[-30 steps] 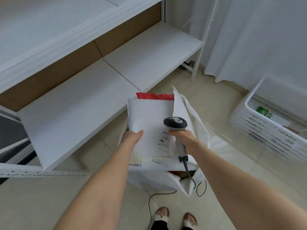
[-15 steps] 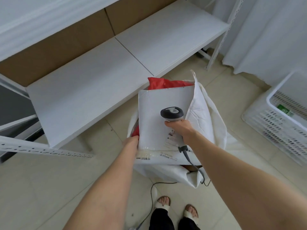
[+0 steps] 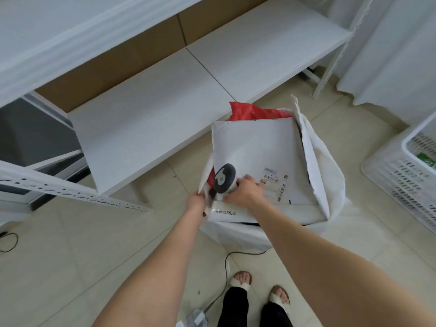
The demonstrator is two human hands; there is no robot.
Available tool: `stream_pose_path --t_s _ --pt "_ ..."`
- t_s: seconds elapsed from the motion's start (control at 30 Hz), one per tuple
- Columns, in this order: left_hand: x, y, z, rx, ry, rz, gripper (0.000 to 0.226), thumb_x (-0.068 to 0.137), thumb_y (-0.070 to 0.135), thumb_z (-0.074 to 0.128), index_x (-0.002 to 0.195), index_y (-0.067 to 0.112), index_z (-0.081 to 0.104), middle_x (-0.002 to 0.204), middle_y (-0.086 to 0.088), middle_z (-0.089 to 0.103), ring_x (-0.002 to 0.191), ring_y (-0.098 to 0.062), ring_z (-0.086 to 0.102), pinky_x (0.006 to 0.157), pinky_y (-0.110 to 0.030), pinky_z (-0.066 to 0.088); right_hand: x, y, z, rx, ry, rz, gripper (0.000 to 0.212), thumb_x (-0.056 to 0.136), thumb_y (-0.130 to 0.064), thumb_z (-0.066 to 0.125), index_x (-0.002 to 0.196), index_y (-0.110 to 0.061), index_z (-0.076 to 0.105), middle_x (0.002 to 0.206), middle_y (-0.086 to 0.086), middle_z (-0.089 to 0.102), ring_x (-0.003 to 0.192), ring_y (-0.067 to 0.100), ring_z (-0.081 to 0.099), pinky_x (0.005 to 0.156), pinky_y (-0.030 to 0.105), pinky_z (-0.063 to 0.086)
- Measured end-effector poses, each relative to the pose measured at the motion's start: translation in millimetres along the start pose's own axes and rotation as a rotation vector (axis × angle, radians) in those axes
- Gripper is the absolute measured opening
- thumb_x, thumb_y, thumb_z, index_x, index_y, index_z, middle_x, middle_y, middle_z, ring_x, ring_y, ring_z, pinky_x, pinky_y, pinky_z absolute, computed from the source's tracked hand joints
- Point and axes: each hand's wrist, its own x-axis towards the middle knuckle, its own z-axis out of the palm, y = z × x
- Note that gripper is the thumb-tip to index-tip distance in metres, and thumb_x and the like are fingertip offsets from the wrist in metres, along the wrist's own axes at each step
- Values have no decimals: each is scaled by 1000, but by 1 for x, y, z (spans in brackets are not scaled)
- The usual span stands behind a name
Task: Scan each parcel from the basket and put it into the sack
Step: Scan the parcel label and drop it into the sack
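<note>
**A:** What are we holding?

**B:** Our right hand point(image 3: 245, 192) is curled round the scanner point(image 3: 224, 178). Its grey head tilts up and to the left, and the handle is hidden under our fingers. Our left hand point(image 3: 195, 201) pinches the near-left rim of the sack point(image 3: 330, 175).

**A:** And the parcel?

**B:** The white parcel point(image 3: 254, 147) lies flat across the sack's mouth, under our right hand and stretching away to its right. Its printed flap end faces us and its far edge points toward the shelf point(image 3: 153, 109). It looks nearly square, so we cannot name a long axis. The label point(image 3: 274, 185) sits just right of our knuckles.

**A:** Beyond that?

**B:** A red parcel point(image 3: 250, 112) shows past the far edge, inside the sack. The basket point(image 3: 412, 166) stands well to the right.
</note>
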Motion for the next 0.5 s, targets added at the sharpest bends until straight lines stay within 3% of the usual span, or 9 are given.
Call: stream_pose_path --t_s 0.1,0.23,0.3,0.4,0.5 --pt "4 -1 -11 82 -27 44 20 101 25 40 103 13 56 109 -19 63 101 -36 61 84 -46 52 7 4 13 1 3 30 47 77 -26 69 121 -21 56 131 1 36 129 30 28 110 42 33" --pt "8 -2 -29 154 -114 53 19 103 25 38 110 15 53 104 -14 58 89 -26 54 63 -30 49 15 15 36 -50 -82 48 52 81 -27 68 129 -18 51 139 6 34 133 30 27 114 37 25" --pt "7 6 -43 274 -145 65 22 103 23 37 114 11 52 99 -12 56 83 -24 54 54 -28 49 16 16 50 70 -130 76 51 84 -22 69 131 -16 50 142 7 36 131 27 32 113 36 30" --pt "8 15 -60 494 -162 45 21 99 10 37 111 1 53 78 -12 57 59 -21 59 43 -26 54 12 7 50 193 -156 100 39 83 -12 71 120 -10 58 122 9 60 109 24 57 93 29 48" --pt "6 24 -65 730 -133 25 24 95 4 34 108 -6 53 64 -16 58 47 -21 60 46 -31 55 8 -3 29 311 -61 105 26 84 -8 66 110 -3 63 91 8 65 87 24 61 87 38 54"
